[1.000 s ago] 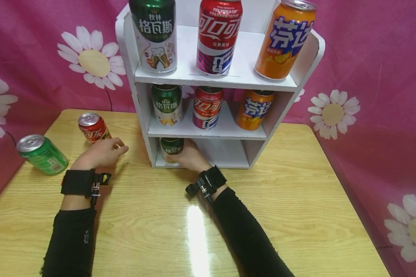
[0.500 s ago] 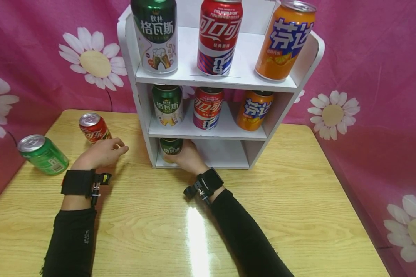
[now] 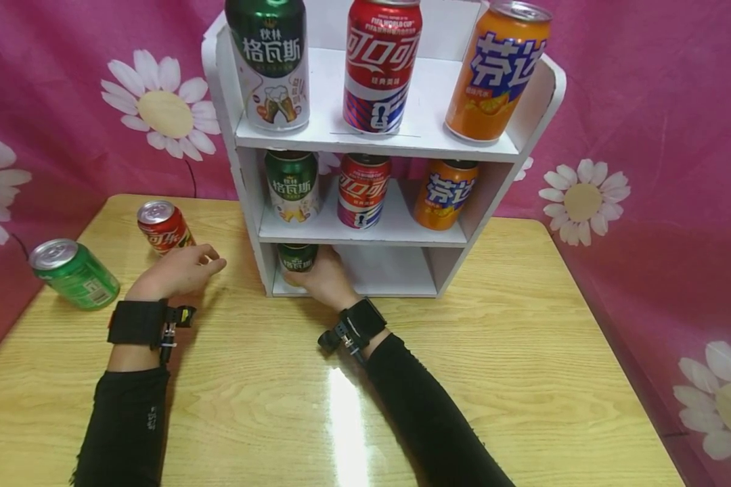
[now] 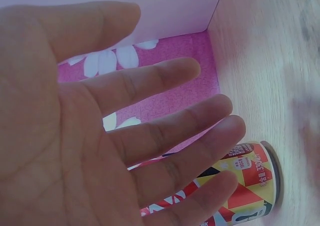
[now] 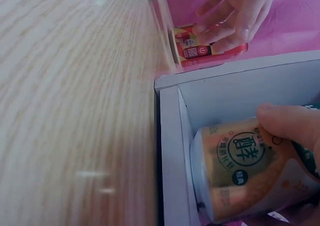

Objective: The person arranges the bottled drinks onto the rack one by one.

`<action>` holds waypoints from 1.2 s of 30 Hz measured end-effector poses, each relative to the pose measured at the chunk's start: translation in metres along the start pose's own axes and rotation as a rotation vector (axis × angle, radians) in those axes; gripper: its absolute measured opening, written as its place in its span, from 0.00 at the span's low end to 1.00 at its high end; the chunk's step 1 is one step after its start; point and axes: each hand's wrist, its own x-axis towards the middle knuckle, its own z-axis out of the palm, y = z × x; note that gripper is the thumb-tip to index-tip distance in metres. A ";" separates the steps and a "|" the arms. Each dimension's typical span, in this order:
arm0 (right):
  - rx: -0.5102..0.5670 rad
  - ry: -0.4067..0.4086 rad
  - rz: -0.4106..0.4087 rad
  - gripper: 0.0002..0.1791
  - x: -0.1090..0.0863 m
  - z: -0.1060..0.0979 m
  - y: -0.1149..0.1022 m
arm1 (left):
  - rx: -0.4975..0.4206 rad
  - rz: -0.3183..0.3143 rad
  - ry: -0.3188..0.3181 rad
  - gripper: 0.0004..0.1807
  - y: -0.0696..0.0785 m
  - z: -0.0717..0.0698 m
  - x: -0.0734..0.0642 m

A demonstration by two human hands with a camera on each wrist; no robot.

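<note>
On the left of the bottom shelf stands a green and gold drink can (image 3: 297, 258). My right hand (image 3: 329, 276) reaches in from the front and grips it. In the right wrist view the can (image 5: 245, 171) has its base at the shelf board, with my thumb over its side; my other fingers are mostly hidden. My left hand (image 3: 179, 270) hovers over the table with its fingers relaxed, holding nothing. Just behind it stands a red cola can (image 3: 164, 226), partly covered by the hand. Left of that is a green can (image 3: 75, 274).
A white shelf unit (image 3: 365, 233) stands at the back of the wooden table (image 3: 268, 392). Each upper level bears a green-white can (image 3: 292, 186), a red can (image 3: 364, 189) and an orange can (image 3: 446, 194). A pink flowered cloth (image 3: 646, 101) hangs behind.
My right hand and the can in it have shifted slightly left on the bottom shelf, towards the side wall. The left hand has stayed in place.
</note>
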 end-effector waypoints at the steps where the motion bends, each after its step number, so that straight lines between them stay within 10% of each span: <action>1: -0.002 0.003 0.001 0.47 0.000 0.001 0.000 | 0.000 0.000 0.000 0.30 0.000 0.000 0.000; 36: 0.076 -0.101 -0.027 0.45 0.003 -0.007 0.005 | -0.003 0.009 0.006 0.30 -0.002 0.001 0.001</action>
